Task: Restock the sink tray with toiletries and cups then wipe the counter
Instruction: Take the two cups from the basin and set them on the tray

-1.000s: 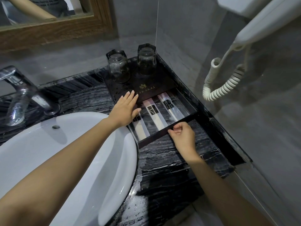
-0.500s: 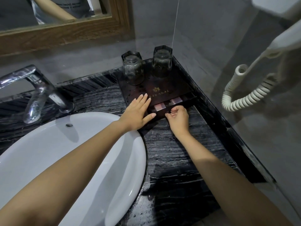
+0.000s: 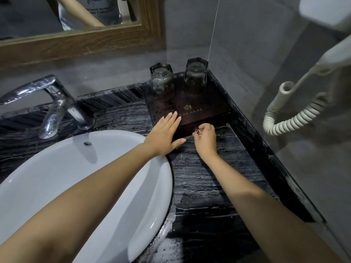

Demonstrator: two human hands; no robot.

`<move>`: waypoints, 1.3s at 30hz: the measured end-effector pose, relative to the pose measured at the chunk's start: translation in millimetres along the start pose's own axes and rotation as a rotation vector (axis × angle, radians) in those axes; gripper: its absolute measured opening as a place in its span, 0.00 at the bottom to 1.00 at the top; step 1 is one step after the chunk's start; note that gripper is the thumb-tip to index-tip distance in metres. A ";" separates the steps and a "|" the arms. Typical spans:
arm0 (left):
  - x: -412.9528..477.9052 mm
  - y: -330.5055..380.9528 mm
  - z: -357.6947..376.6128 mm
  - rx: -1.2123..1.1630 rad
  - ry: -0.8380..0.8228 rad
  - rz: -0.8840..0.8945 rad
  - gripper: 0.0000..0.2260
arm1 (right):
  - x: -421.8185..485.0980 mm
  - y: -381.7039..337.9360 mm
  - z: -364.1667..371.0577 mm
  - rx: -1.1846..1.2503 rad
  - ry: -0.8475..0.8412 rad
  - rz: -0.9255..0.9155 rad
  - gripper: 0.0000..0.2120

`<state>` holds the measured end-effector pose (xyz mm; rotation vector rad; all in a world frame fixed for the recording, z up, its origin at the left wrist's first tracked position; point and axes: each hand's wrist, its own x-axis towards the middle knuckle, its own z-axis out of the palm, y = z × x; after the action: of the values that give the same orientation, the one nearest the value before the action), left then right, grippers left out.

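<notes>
Dark tray (image 3: 191,111) is sitting stocked in the table's (image 3: 209,177) corner, two cups (image 3: 163,82) upturned on it. Left hand (image 3: 163,135) is pressing flat, grip released; right hand (image 3: 206,137) is pinching the drawer knob (image 3: 197,131). Wiping is looking undone.

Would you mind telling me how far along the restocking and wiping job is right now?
Done, it seems: two glass cups stand inverted on the tray, and its drawer is shut. In hand: the right hand pinches the drawer knob while the left hand rests flat on the tray. Left: wiping the counter; no cloth is visible.
</notes>
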<state>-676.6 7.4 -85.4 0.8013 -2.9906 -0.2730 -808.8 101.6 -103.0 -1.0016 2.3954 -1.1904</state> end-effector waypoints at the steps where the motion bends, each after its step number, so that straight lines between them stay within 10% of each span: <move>1: -1.1 0.6 0.1 0.011 0.002 -0.002 0.34 | -1.1 -1.9 -2.5 -0.033 -0.033 -0.003 0.14; 12: -62.9 -20.4 -35.4 0.046 -0.215 -0.207 0.31 | -23.1 -72.1 -21.3 -0.731 -0.474 0.151 0.32; 18: -121.6 -55.0 -79.2 -0.056 -0.515 -0.361 0.25 | -45.3 -147.6 -2.2 -0.949 -0.966 -0.103 0.17; 22: -178.3 -89.8 -113.2 -0.191 -0.548 -0.459 0.18 | -66.7 -199.1 23.7 -0.900 -1.107 -0.192 0.27; 34: -412.0 -205.1 -196.2 -0.510 -0.183 -0.849 0.15 | -180.5 -387.3 132.5 -0.702 -1.436 -0.535 0.07; 39: -481.3 -241.6 -202.3 -0.492 0.009 -0.946 0.14 | -227.5 -445.4 182.9 -0.700 -1.421 -0.627 0.13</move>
<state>-124.7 9.3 77.1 1.9994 -2.1196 -0.9429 -345.3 -34.3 121.3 -1.9325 1.2405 0.4154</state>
